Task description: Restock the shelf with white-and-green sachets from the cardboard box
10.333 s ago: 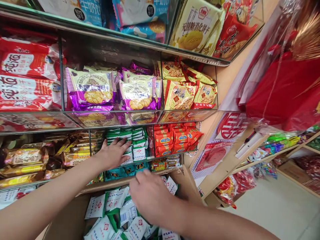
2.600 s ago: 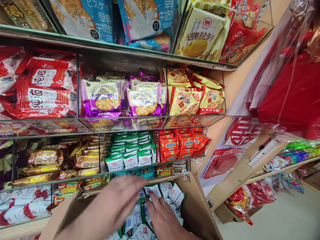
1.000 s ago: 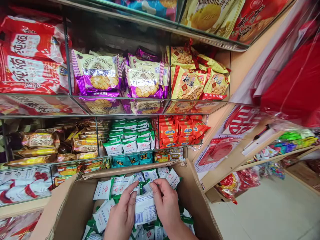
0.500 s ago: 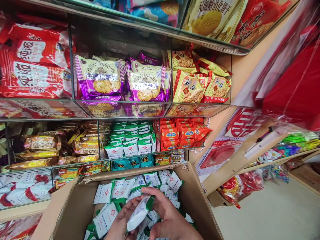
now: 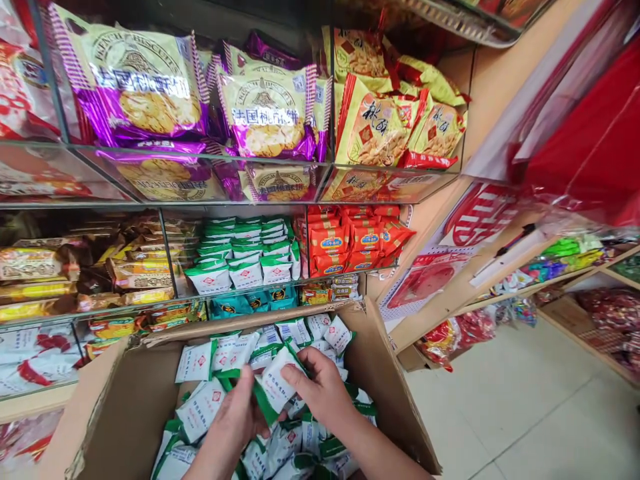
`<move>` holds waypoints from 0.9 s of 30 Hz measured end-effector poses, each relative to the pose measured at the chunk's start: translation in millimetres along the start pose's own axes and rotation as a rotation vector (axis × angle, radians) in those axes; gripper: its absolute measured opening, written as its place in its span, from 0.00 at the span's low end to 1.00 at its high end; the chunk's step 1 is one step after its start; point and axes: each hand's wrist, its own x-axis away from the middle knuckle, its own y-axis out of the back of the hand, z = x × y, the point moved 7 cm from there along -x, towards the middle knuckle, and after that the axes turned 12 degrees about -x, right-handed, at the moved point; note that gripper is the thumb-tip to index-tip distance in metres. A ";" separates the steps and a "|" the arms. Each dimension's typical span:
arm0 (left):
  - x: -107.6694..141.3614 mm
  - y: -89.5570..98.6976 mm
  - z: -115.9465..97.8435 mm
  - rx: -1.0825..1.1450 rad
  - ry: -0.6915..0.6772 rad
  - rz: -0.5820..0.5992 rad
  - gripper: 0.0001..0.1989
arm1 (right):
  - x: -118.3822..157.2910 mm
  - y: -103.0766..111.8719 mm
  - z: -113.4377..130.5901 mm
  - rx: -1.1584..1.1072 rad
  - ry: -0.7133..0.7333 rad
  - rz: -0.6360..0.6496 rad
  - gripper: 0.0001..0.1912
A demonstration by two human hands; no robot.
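Note:
An open cardboard box point(image 5: 400, 400) full of white and green snack packets point(image 5: 201, 408) stands below the shelves. Over its middle, my right hand point(image 5: 323, 387) pinches a white and green packet point(image 5: 280, 385), thumb across its printed face. My left hand point(image 5: 239, 410) is at the packet's left side, thumb raised, its fingers partly hidden behind and under green wrapping; whether it grips anything is unclear. Rows of similar green and white packets point(image 5: 246, 267) stand in a shelf compartment just behind the box.
Purple and cream biscuit packs point(image 5: 270, 117) lie on the shelf above, beside yellow and red packs point(image 5: 375, 130). Red packets point(image 5: 327, 247) sit right of the green rows, brown and yellow ones point(image 5: 143, 270) left. A red plastic-wrapped item point(image 5: 590, 147) hangs at the right.
The view has shifted closer to the shelves. The packet between my hands has turned so that its printed face shows, and my right thumb now presses on it.

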 end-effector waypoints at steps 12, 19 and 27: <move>-10.7 6.7 15.6 -0.033 -0.073 -0.103 0.25 | -2.8 5.0 -13.6 -0.175 -0.111 -0.010 0.20; -1.2 10.7 3.6 0.041 -0.098 -0.147 0.27 | 8.3 -6.1 -1.1 -0.209 -0.126 0.150 0.15; 5.0 4.3 -12.3 0.200 -0.115 -0.050 0.23 | -37.0 -49.3 142.6 0.360 0.570 0.130 0.11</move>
